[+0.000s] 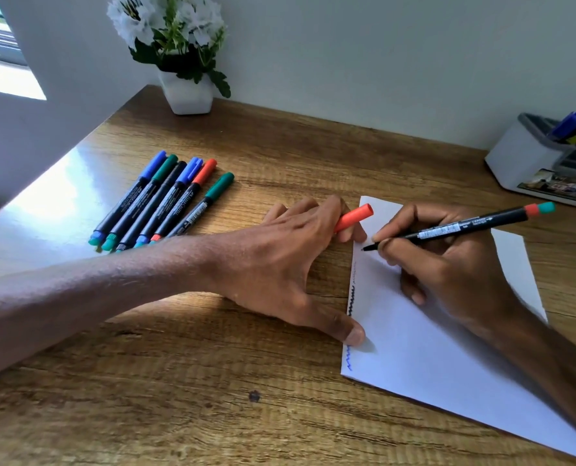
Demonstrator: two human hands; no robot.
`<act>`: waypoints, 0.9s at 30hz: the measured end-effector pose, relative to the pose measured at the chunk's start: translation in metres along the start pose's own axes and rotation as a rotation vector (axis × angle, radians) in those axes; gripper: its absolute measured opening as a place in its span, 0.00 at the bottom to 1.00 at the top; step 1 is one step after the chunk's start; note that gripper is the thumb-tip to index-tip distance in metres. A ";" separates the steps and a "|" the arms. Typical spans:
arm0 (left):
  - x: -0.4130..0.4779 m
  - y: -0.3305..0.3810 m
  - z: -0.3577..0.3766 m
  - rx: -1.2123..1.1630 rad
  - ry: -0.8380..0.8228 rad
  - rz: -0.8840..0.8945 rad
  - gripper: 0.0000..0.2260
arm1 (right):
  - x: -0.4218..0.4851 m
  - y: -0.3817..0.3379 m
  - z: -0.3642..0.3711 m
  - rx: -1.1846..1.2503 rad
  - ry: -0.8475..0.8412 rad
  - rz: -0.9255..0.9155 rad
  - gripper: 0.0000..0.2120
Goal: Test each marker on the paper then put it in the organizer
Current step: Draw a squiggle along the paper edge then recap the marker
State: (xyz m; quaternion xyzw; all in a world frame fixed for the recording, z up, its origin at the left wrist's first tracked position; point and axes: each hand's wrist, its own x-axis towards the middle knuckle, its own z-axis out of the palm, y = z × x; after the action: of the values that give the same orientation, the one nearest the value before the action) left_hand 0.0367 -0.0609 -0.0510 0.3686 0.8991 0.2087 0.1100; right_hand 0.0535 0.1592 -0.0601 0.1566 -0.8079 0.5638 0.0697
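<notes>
Right hand (448,264) in a writing grip, thumb and fingers closed round an uncapped marker (465,227); the black barrel slants up to the right and ends in a red and teal band. Its tip meets the paper (431,358) near the sheet's upper left edge. Left hand (280,260) lies palm down beside the sheet, fingers curled on a red cap (354,216), though which fingers pinch it is unclear. Its thumb (350,331) presses the paper's left edge. Squiggles (351,297), dark and blue, run down that edge. Six capped markers (159,200) lie side by side on the desk (212,398), left of the hands. The organizer (525,159), white, stands at far right against the wall and holds a blue marker (570,124). A potted plant (187,92) stands at the back.
</notes>
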 end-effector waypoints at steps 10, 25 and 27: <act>0.000 0.001 0.000 -0.005 0.004 -0.016 0.37 | -0.001 -0.004 -0.004 0.014 -0.068 -0.045 0.04; -0.001 0.000 0.001 0.005 -0.005 -0.011 0.40 | -0.007 -0.002 -0.002 -0.219 -0.136 -0.231 0.04; -0.001 0.000 0.001 0.003 -0.002 -0.013 0.40 | -0.007 -0.001 -0.002 -0.244 -0.151 -0.241 0.05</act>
State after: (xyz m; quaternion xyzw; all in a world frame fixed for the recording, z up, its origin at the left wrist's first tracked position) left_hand 0.0378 -0.0613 -0.0515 0.3630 0.9017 0.2064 0.1117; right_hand 0.0602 0.1616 -0.0602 0.2843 -0.8486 0.4360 0.0944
